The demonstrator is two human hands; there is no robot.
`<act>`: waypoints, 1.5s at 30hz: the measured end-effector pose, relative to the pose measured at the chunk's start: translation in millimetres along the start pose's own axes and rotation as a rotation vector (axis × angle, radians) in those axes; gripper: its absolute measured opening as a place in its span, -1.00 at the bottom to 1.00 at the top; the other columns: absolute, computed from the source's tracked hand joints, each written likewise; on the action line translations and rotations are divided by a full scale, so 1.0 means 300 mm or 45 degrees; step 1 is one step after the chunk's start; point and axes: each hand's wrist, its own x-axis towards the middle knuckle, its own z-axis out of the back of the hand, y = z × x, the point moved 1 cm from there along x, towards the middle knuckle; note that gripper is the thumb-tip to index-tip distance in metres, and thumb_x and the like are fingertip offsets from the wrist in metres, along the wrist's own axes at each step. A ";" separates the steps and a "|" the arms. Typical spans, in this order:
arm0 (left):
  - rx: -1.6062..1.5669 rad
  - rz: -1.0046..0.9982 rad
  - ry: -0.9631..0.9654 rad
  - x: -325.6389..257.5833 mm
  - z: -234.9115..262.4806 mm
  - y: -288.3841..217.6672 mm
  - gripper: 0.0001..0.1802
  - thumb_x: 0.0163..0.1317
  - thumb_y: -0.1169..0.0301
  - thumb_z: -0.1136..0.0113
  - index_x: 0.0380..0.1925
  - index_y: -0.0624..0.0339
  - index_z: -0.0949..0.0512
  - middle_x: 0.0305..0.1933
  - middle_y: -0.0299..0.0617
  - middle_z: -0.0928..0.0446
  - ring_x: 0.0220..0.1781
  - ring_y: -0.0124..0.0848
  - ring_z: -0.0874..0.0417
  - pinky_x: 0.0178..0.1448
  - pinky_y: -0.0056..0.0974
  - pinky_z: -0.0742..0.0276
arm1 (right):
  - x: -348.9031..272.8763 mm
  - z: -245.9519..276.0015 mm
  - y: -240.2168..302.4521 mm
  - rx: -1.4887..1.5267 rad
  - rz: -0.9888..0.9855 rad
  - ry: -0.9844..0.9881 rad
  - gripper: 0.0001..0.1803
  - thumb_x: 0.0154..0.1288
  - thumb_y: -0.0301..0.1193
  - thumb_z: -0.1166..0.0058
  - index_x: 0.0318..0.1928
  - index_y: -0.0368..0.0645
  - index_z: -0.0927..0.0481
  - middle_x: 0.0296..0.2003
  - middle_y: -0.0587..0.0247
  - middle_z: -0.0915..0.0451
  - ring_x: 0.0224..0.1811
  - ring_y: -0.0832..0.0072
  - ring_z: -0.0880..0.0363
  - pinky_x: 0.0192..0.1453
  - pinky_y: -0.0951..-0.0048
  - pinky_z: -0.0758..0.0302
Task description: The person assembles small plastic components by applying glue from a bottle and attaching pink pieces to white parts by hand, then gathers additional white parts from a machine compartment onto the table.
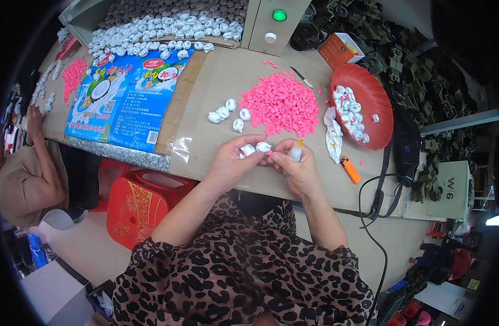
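My left hand (233, 162) is closed around small white rounded pieces (263, 146), which show above its thumb and fingers. Beside it, my right hand (302, 169) pinches a tiny pink piece (270, 153) against the nearest white one. A small whitish squeeze bottle (295, 154) with a yellow tip is tucked in that same right hand. Just beyond both hands spreads a heap of pink pieces (282, 103). Several loose white pieces (222, 112) lie left of the heap. More white pieces (348, 103) rest in a red scalloped dish (384, 122) to the right.
On the table (206, 81) lie a knife (302, 77), a crumpled white wrapper (332, 136) and an orange box cutter (350, 169). A black cable (363, 217) hangs over the right edge. A machine with a green button (280, 16) stands behind. At left are a red stool (132, 209) and another person (34, 179).
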 end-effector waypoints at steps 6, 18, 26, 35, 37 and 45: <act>0.048 0.020 0.052 -0.007 -0.002 -0.005 -0.67 0.07 0.59 -0.02 -0.10 0.34 -0.36 -0.30 -0.17 -0.49 -0.33 -0.56 -0.51 -0.20 -0.52 -0.45 | 0.009 0.009 -0.018 -0.027 -0.047 -0.002 -0.86 0.02 -0.54 -0.07 -0.42 -0.20 -0.37 -0.51 0.27 -0.49 -0.46 0.61 -0.48 -0.43 0.69 -0.36; 0.163 0.005 0.068 -0.008 0.015 -0.003 -0.71 0.07 0.56 -0.04 -0.14 0.29 -0.41 -0.35 -0.27 -0.48 -0.37 -0.62 -0.48 -0.27 -0.57 -0.40 | 0.014 -0.009 -0.001 -0.098 -0.085 -0.087 -0.84 0.01 -0.55 -0.08 -0.37 -0.29 -0.40 -0.49 0.25 -0.49 -0.45 0.61 -0.49 -0.39 0.66 -0.42; 0.067 -0.014 0.011 -0.014 0.003 -0.003 -0.73 0.06 0.57 -0.04 -0.17 0.34 -0.42 -0.33 -0.21 -0.49 -0.36 -0.58 -0.51 -0.25 -0.53 -0.44 | 0.001 -0.032 -0.041 -0.121 0.125 -0.167 -0.88 0.04 -0.60 -0.04 -0.37 -0.37 -0.45 -0.45 0.16 -0.52 -0.43 0.56 -0.52 -0.30 0.62 -0.49; 0.023 0.006 -0.088 -0.005 -0.004 0.010 -0.75 0.03 0.58 -0.05 -0.23 0.37 -0.44 -0.34 -0.17 -0.50 -0.38 -0.54 -0.53 -0.25 -0.51 -0.46 | -0.002 -0.025 -0.054 -0.136 0.193 -0.165 -0.90 0.06 -0.63 0.03 -0.36 -0.40 -0.46 -0.45 0.15 -0.53 -0.43 0.58 -0.52 -0.30 0.62 -0.48; -0.001 0.015 -0.102 -0.007 -0.007 0.011 -0.75 0.02 0.59 -0.05 -0.23 0.37 -0.44 -0.35 -0.17 -0.50 -0.38 -0.53 -0.53 -0.25 -0.51 -0.46 | -0.004 -0.027 -0.053 -0.171 0.205 -0.178 -0.90 0.05 -0.63 0.02 -0.36 -0.39 -0.47 -0.46 0.16 -0.53 -0.44 0.58 -0.51 -0.31 0.63 -0.48; 0.052 0.018 -0.128 -0.002 -0.021 0.004 -0.77 0.04 0.61 -0.02 -0.24 0.37 -0.44 -0.36 -0.17 -0.50 -0.37 -0.51 -0.53 -0.23 -0.48 -0.47 | -0.005 -0.041 -0.067 -0.201 0.240 -0.279 -0.90 0.05 -0.63 0.03 -0.37 -0.39 -0.47 -0.47 0.16 -0.53 -0.46 0.59 -0.51 -0.32 0.63 -0.48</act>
